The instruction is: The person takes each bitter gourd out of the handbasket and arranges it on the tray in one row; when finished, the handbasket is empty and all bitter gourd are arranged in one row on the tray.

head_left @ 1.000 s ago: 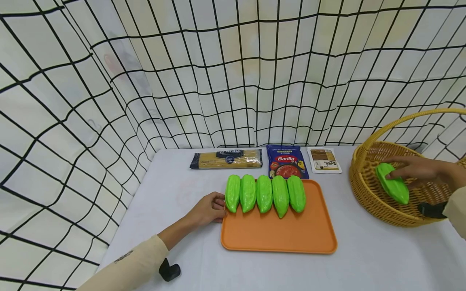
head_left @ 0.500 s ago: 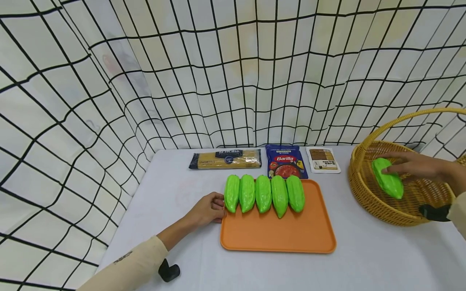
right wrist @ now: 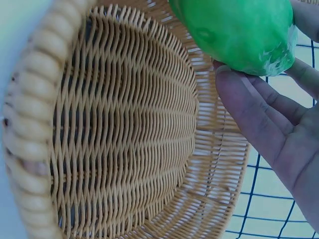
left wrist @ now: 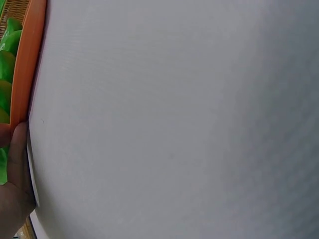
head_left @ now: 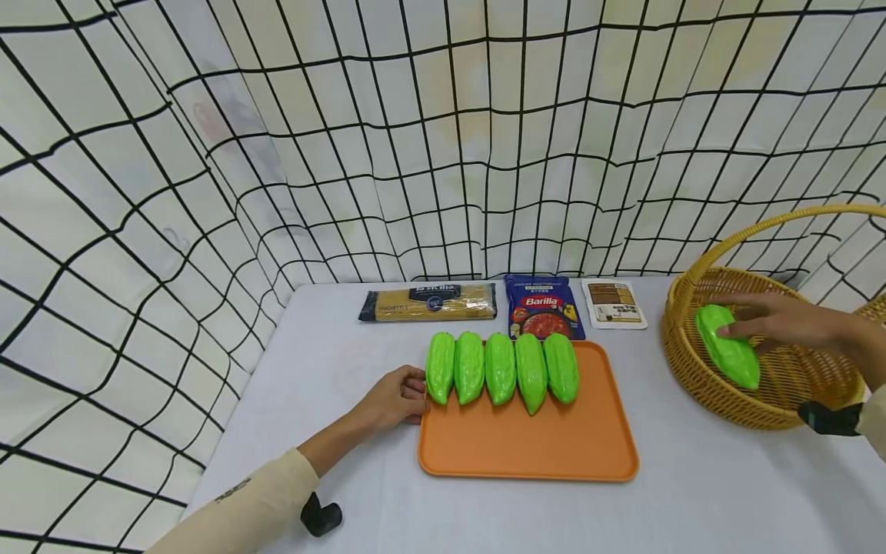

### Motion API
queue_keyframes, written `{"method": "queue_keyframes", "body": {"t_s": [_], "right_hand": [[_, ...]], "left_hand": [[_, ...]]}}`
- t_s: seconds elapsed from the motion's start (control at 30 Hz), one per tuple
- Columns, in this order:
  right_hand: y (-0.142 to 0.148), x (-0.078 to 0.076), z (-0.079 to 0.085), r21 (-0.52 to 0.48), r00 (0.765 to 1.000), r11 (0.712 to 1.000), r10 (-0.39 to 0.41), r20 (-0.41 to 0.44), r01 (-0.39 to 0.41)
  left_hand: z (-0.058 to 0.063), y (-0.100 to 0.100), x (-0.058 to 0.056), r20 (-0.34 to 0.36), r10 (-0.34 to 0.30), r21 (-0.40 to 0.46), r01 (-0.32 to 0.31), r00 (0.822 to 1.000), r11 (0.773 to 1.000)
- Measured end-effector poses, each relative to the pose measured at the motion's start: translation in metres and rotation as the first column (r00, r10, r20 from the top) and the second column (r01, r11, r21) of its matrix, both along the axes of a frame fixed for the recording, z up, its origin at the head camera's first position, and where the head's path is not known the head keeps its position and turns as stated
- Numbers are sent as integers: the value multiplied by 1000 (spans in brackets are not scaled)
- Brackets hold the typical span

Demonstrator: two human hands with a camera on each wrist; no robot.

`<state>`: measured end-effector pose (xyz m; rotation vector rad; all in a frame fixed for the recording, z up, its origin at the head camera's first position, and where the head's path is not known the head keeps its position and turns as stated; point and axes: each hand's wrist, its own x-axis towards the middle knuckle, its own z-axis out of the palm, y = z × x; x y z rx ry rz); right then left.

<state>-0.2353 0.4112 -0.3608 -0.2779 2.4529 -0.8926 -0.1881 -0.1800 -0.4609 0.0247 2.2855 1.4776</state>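
My right hand [head_left: 792, 319] holds a bright green bitter melon [head_left: 725, 350] between thumb and fingers, over the inside of a wicker basket [head_left: 681, 362] at the right. In the right wrist view the thumb presses the underside of the melon [right wrist: 239, 35], fingers on its far side. At the left, my left hand [head_left: 396, 400] grips the edge of an orange tray [head_left: 533, 446]; the left wrist view has its fingers on the tray's rim [left wrist: 27, 64]. Several more bitter melons [head_left: 501, 369] lie side by side in a row along the tray's back part.
Behind the tray lie a spaghetti pack [head_left: 432, 302], a blue Barilla pouch [head_left: 545, 308] and a small white-and-brown packet [head_left: 614, 305]. The basket's tall handle [head_left: 747, 242] arches above it. White cloth with black netting [head_left: 484, 154] closes off the back and left side.
My right hand has shifted left with the bitter melon, toward the basket's near-left rim. The left hand stays at the tray's edge.
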Motion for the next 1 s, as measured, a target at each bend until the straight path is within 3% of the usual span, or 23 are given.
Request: {"method": "queue_keyframes", "body": {"t_s": [0.2, 0.57, 1.0], "right_hand": [[-9, 7, 3, 10, 999, 1000, 21, -34, -20], [-17, 17, 9, -52, 1000, 999, 14, -17, -15], [-34, 30, 11, -67, 994, 996, 45, -96, -52]], "left_hand": [[-1, 0, 0, 3, 9, -1, -9, 1000, 1000], [-1, 1, 0, -6, 17, 1, -17, 1000, 1000], [-4, 2, 0, -10, 32, 6, -32, 999, 999]]}}
